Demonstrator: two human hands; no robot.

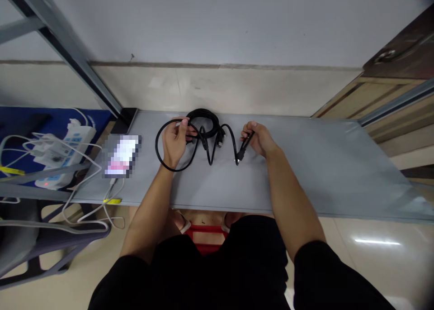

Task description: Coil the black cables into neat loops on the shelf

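Note:
A black cable (232, 135) stretches in loose bends between my two hands above the grey table. My left hand (176, 140) is closed on it, thumb against fingers, with a wide loop hanging round my wrist. Pinched in my right hand (257, 138) is another stretch of the same cable, near a black plug (240, 155) that hangs below the fingers. Behind my left hand lies a coiled black cable (214, 119) on the table. Small connectors (220, 140) show beside the coil. Whether coil and held cable are one piece I cannot tell.
A phone (122, 156) with a blurred screen lies at the table's left, a white charging cable (110, 190) plugged in. Further left, a power strip (68, 154) holds several plugs. Metal posts (71, 43) rise at the left. The grey table (325, 169) meets the wall behind.

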